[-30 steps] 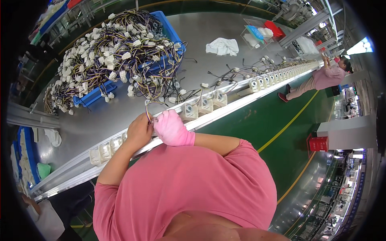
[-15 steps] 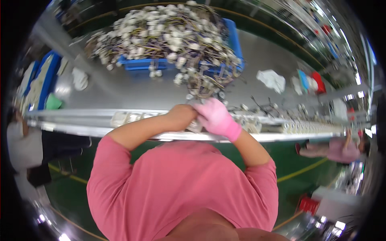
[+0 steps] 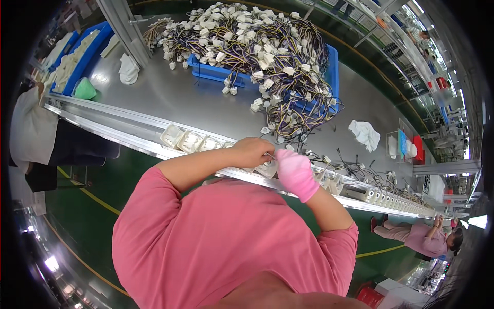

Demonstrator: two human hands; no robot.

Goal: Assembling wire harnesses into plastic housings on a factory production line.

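Observation:
My bare left hand [image 3: 253,152] and my right hand [image 3: 296,174], in a pink glove, meet over the rail at the table's front edge. The fingers of both are closed in a pinch. A thin, wire-like bit shows between the fingertips, too small to name. Just below them sits a whitish, cup-shaped plastic housing [image 3: 266,169], partly covered by the hands. More housings of this kind [image 3: 191,141] stand in a row along the metal rail [image 3: 128,129], to the left of my left hand and to the right of the glove.
Beyond my hands, a tangled heap of wire harnesses with white connectors [image 3: 267,56] overflows a blue bin [image 3: 333,67]. White cloths [image 3: 364,135] lie on the metal table [image 3: 164,98]. Loose dark wires [image 3: 355,167] lie at right. Co-workers stand at far left [image 3: 36,129] and far right [image 3: 419,234].
My head view has turned, so the table and rail now slope down to the right. Both hands stay pinched together over the rail, with little visible shift.

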